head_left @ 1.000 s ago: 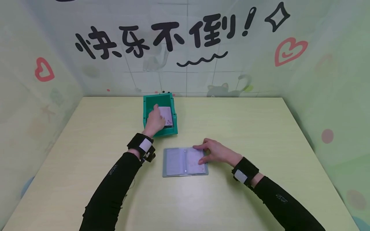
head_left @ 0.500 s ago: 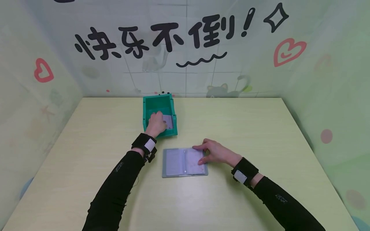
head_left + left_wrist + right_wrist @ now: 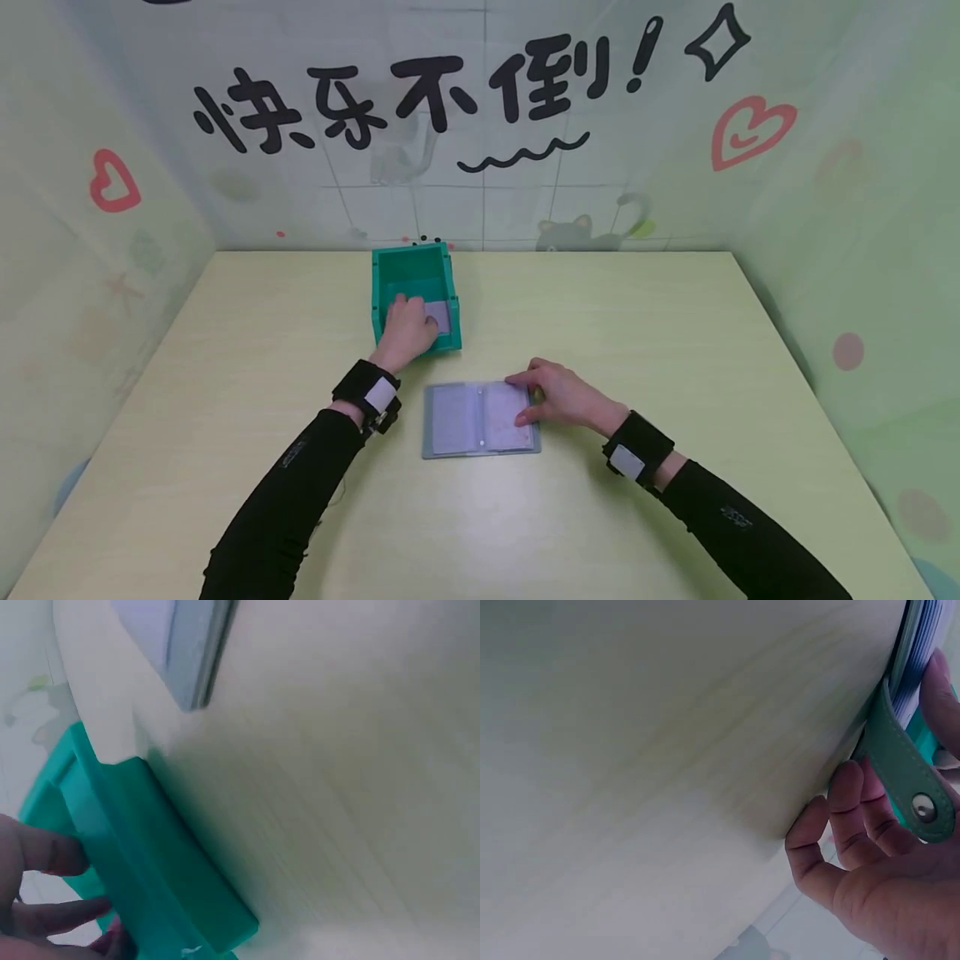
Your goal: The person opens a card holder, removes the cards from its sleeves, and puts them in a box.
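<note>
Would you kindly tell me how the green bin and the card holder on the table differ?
The green bin is a bright teal, upright, open-topped box; the card holder is grey-green, flat and spread open like a book. The left hand reaches into the bin; the right hand rests on the holder's right page. Both sit on the table.

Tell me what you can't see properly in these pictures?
- Head view: the left hand covers most of the cards in the green bin, so their pictures and number are hidden.
- Left wrist view: blurred; the frame edge cuts off its fingers, so the hold is unclear.
- Head view: the card holder pages are too small to read.
- Right wrist view: the right hand and snap strap hide the pages.
</note>
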Demonstrator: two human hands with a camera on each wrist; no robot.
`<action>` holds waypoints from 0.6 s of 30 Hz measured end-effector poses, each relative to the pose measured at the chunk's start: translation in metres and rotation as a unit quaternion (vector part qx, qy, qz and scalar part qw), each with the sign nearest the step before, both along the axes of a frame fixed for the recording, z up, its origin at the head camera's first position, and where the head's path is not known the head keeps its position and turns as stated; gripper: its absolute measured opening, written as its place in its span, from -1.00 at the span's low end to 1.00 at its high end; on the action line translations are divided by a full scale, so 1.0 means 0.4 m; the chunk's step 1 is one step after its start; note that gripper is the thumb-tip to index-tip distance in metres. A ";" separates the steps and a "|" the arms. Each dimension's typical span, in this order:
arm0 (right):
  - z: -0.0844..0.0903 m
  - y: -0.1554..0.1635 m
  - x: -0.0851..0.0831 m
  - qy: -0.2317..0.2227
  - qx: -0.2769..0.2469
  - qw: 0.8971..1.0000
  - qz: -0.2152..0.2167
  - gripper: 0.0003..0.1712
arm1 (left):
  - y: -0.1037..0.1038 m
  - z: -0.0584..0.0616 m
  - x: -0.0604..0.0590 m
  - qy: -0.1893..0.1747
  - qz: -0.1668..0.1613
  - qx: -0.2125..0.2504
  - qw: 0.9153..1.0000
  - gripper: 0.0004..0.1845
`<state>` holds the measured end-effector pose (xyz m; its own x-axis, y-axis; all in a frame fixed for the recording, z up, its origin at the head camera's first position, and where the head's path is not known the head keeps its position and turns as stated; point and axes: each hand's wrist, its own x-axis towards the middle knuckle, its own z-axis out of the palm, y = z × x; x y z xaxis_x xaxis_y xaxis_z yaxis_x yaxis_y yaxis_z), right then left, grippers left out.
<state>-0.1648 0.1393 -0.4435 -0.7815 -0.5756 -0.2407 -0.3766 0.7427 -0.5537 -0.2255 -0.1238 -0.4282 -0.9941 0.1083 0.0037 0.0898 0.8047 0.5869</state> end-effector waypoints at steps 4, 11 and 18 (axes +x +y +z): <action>0.007 -0.005 0.006 0.007 0.001 1.000 -0.009 -0.31 | 0.008 0.011 0.067 0.051 -0.034 0.030 0.998 -0.74; 0.012 -0.010 0.002 0.015 -0.011 0.999 -0.035 -0.40 | 0.040 -0.011 0.165 -0.073 -0.203 0.036 0.976 -0.38; 0.003 -0.021 -0.001 0.025 -0.010 0.998 -0.055 -0.45 | 0.071 -0.046 0.187 -0.101 -0.221 -0.003 0.970 -0.04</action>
<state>-0.1653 0.1309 -0.4422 -0.8509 -0.4898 -0.1901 -0.3203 0.7704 -0.5512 -0.1505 -0.0955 -0.4465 -0.8309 0.5235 -0.1887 0.3097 0.7168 0.6247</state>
